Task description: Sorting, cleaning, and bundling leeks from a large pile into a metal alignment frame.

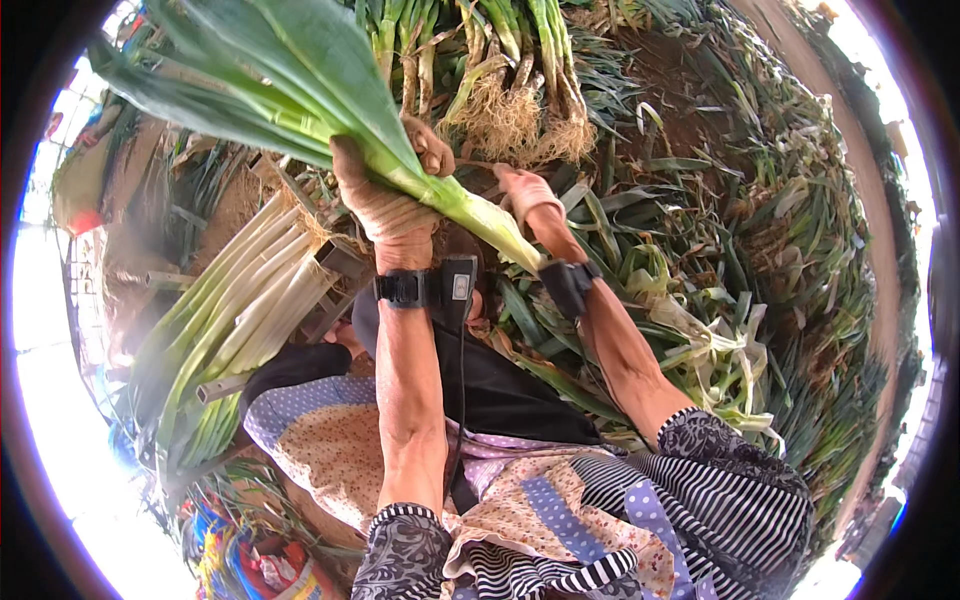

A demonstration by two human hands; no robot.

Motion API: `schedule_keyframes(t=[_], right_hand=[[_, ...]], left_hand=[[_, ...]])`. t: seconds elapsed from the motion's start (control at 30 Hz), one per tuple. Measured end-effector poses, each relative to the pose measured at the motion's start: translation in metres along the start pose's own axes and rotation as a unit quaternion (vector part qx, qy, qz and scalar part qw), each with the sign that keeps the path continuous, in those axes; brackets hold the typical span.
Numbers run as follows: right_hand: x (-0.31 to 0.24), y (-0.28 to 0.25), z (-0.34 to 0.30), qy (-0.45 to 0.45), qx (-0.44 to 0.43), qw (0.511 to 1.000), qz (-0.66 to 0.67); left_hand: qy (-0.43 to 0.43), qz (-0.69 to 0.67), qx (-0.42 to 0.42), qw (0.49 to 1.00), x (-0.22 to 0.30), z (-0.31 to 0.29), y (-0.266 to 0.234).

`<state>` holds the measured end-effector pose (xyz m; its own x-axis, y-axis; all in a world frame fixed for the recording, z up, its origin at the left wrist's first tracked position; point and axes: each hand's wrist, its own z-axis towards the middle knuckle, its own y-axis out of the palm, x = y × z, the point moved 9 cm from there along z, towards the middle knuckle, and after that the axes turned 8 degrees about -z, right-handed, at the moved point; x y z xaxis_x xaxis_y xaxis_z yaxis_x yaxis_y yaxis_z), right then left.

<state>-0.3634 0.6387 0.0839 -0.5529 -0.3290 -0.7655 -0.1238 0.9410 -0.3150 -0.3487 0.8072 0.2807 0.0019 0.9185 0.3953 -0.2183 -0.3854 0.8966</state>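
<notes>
My left hand [388, 195] is closed around a leek [475, 215], at the base of its leaves. The broad green leaves [270, 80] fan out to the upper left, and the pale stem slants down toward my right wrist. My right hand [530, 192] is beside the stem on its far side, with its fingers curled together. A thin brownish strand seems to run leftward from those fingertips, but what they hold is too small to name. Tan wraps cover parts of both hands, and each wrist has a black strap.
Pale-stemmed leeks [250, 300] lie stacked on a metal frame [225, 387] at the left. Untrimmed leeks with shaggy roots [510, 120] lie ahead. Stripped leaves [700, 350] heap up on the right. A colourful bag [275, 565] is at the lower left.
</notes>
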Motion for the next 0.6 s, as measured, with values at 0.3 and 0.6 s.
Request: schedule_keyframes(t=[0.3, 0.6], right_hand=[[-0.057, -0.014, -0.137, -0.223, 0.072, 0.955, 0.182], [-0.03, 0.006, -0.109, -0.153, 0.032, 0.978, 0.138]], left_hand=[[-0.038, 0.009, -0.025, 0.999, -0.009, -0.002, 0.013], [-0.033, -0.004, -0.055, 0.998, -0.005, -0.01, 0.017]])
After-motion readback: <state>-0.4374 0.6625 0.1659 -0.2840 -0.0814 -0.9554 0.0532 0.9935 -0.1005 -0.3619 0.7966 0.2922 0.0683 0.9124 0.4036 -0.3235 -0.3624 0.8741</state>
